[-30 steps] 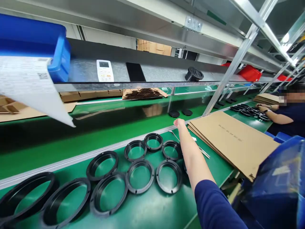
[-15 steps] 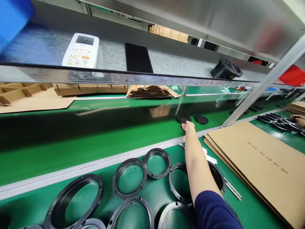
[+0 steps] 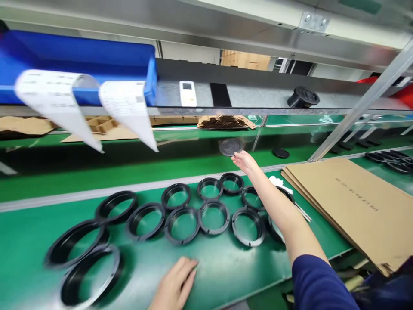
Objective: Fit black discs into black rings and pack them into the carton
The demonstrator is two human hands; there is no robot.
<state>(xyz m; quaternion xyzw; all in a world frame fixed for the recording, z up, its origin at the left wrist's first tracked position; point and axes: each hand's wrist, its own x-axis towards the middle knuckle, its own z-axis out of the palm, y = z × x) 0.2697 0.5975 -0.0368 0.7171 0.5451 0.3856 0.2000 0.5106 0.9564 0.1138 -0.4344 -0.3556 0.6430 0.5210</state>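
My right hand (image 3: 244,161) pinches the edge of a round black lid (image 3: 231,147) with concentric ridges, tilted and held above the green conveyor belt. Low in the view, my left hand (image 3: 176,284) is over the green table (image 3: 222,269), its fingers stretched out with nothing in them. Several black flanged rings are spread between the hands, among them one ring (image 3: 182,242) nearest my left hand and another (image 3: 248,243) below my right forearm. A second black lid (image 3: 281,153) lies on the belt, right of my right hand.
Stacked cardboard sheets (image 3: 342,189) lie at right beside metal rods (image 3: 303,213). The shelf above bears a blue bin (image 3: 97,56) with hanging papers, a white remote (image 3: 187,97), a black phone (image 3: 220,94) and a black part (image 3: 303,97). A slanted metal post (image 3: 351,112) rises at right.
My right hand has lifted the lid off the belt and drawn it leftward. My left hand has come into view. The camera view has shifted, showing more rings and the blue bin.
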